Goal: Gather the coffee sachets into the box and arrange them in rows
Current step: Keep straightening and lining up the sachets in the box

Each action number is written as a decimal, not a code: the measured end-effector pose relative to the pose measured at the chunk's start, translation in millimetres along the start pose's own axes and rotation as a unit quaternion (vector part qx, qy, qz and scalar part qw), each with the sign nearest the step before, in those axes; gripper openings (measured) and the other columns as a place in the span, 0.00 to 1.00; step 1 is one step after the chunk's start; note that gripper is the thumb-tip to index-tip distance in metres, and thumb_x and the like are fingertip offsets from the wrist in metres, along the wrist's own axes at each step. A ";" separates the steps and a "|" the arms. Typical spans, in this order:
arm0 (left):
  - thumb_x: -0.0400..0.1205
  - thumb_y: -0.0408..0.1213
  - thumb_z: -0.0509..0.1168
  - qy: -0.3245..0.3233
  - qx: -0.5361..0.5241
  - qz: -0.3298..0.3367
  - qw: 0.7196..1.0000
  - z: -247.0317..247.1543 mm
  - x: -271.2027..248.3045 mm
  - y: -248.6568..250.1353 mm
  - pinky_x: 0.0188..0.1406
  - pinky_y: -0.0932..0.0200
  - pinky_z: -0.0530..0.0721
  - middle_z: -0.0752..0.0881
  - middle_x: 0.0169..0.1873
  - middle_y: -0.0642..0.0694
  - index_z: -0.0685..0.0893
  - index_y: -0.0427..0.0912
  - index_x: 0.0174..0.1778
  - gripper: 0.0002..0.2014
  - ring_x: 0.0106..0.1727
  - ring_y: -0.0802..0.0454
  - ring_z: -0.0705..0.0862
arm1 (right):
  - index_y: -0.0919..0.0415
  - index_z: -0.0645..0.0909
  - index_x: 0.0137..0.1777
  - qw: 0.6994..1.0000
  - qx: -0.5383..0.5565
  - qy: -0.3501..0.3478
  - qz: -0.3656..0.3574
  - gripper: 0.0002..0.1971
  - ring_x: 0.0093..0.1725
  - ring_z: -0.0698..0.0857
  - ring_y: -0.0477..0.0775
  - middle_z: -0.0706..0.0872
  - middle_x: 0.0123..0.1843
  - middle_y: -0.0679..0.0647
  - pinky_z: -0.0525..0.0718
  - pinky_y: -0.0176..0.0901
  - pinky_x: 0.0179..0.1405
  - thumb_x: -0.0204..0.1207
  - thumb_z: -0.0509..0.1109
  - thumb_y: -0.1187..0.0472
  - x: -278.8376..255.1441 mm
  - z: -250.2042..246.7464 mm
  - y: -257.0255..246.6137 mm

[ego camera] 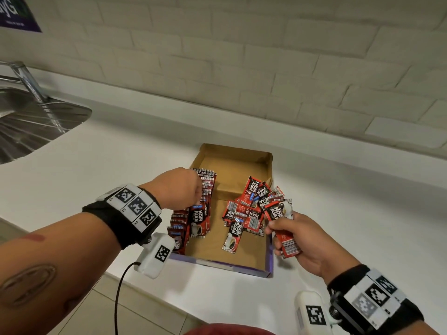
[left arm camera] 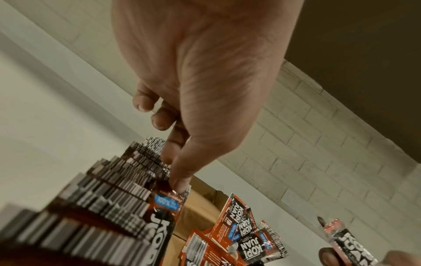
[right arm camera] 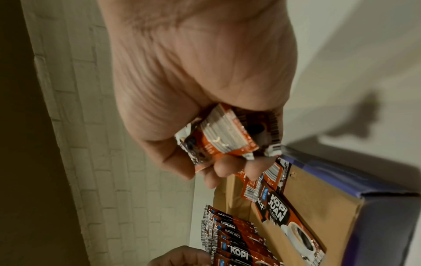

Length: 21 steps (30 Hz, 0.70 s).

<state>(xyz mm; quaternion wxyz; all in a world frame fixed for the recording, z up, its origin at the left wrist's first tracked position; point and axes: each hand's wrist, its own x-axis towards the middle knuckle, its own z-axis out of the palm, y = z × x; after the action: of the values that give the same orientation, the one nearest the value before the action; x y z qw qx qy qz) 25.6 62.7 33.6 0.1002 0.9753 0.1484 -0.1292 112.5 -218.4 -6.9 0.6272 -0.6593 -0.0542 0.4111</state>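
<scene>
Presently we note the box (ego camera: 269, 259) on the white counter (ego camera: 96, 165). Our left hand (ego camera: 177, 187) pinches the front sachet (ego camera: 198, 220) of the standing row (ego camera: 180, 228) along the left wall. Our right hand (ego camera: 302, 240) has its grip clenched round a small bundle of sachets (ego camera: 281, 223) at the right edge. Loose sachets (ego camera: 244, 213) lie heaped inside, right of centre.

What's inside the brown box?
The box holds coffee sachets: a standing row on its left, where the left hand pinches one, and a loose pile on its right. Anything beneath them is hidden.
</scene>
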 end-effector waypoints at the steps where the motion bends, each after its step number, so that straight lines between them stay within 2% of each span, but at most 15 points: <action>1: 0.80 0.39 0.69 0.003 0.000 -0.002 1.000 -0.6 0.0 -0.2 0.49 0.50 0.88 0.90 0.41 0.54 0.90 0.50 0.42 0.05 0.46 0.52 0.87 | 0.68 0.80 0.53 1.000 0.004 0.001 0.006 0.05 0.26 0.78 0.55 0.89 0.42 0.63 0.81 0.46 0.27 0.80 0.67 0.73 1.1 -0.7 -0.1; 5: 0.82 0.40 0.67 0.022 0.009 -0.008 1.000 -7.5 -2.4 -2.0 0.49 0.48 0.88 0.89 0.42 0.50 0.89 0.47 0.44 0.06 0.46 0.49 0.87 | 0.72 0.76 0.63 1.000 0.004 0.009 0.029 0.17 0.26 0.77 0.56 0.89 0.43 0.64 0.80 0.47 0.28 0.76 0.56 0.78 3.6 -5.4 -0.4; 7: 0.82 0.40 0.66 0.031 0.012 -0.012 0.999 -11.5 -4.0 -3.7 0.48 0.47 0.88 0.89 0.42 0.49 0.89 0.46 0.44 0.07 0.46 0.48 0.87 | 0.73 0.76 0.65 0.999 0.004 0.008 0.033 0.19 0.27 0.78 0.57 0.90 0.43 0.65 0.81 0.48 0.29 0.76 0.54 0.78 4.0 -7.1 -0.7; 11: 0.82 0.41 0.67 0.044 -0.006 -0.016 0.999 -17.0 -8.0 -1.0 0.48 0.47 0.88 0.89 0.42 0.49 0.89 0.47 0.44 0.06 0.47 0.48 0.87 | 0.70 0.79 0.67 0.999 0.016 -0.026 0.027 0.18 0.35 0.87 0.59 0.93 0.51 0.65 0.89 0.53 0.36 0.81 0.58 0.80 3.9 -6.2 -2.9; 14: 0.82 0.45 0.70 0.054 -0.067 0.011 0.996 -22.0 -14.4 18.8 0.47 0.55 0.86 0.89 0.42 0.55 0.89 0.50 0.45 0.05 0.47 0.55 0.86 | 0.66 0.81 0.67 0.998 0.025 -0.060 0.013 0.17 0.44 0.93 0.60 0.93 0.56 0.65 0.93 0.54 0.42 0.83 0.63 0.80 2.7 1.4 -7.1; 16: 0.82 0.51 0.72 0.055 -0.109 0.045 0.991 -24.9 -18.1 40.9 0.46 0.60 0.83 0.88 0.44 0.57 0.89 0.51 0.48 0.08 0.47 0.58 0.85 | 0.65 0.82 0.67 0.997 0.027 -0.077 -0.003 0.17 0.47 0.94 0.61 0.93 0.57 0.65 0.93 0.54 0.43 0.82 0.65 0.80 1.9 8.4 -11.2; 19: 0.79 0.57 0.73 0.036 -0.199 0.054 0.978 -26.1 -19.2 70.0 0.47 0.60 0.83 0.88 0.45 0.57 0.87 0.54 0.57 0.16 0.47 0.60 0.86 | 0.67 0.83 0.64 0.995 0.019 -0.093 -0.021 0.14 0.50 0.93 0.64 0.93 0.55 0.66 0.93 0.52 0.38 0.81 0.68 0.77 2.8 17.3 -17.0; 21: 0.79 0.56 0.74 0.015 -0.206 0.050 0.977 -25.4 -17.7 79.5 0.39 0.59 0.81 0.88 0.43 0.53 0.84 0.52 0.57 0.17 0.41 0.58 0.85 | 0.66 0.84 0.61 0.995 0.003 -0.091 -0.029 0.10 0.46 0.92 0.63 0.93 0.51 0.64 0.90 0.48 0.32 0.82 0.70 0.72 3.6 21.6 -19.3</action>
<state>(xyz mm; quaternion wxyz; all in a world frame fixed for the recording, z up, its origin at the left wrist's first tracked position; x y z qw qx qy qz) 39.9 -10.4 75.2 0.3028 0.9419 0.1240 -0.0763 110.3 -195.3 10.9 0.6336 -0.6154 -0.1290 0.4509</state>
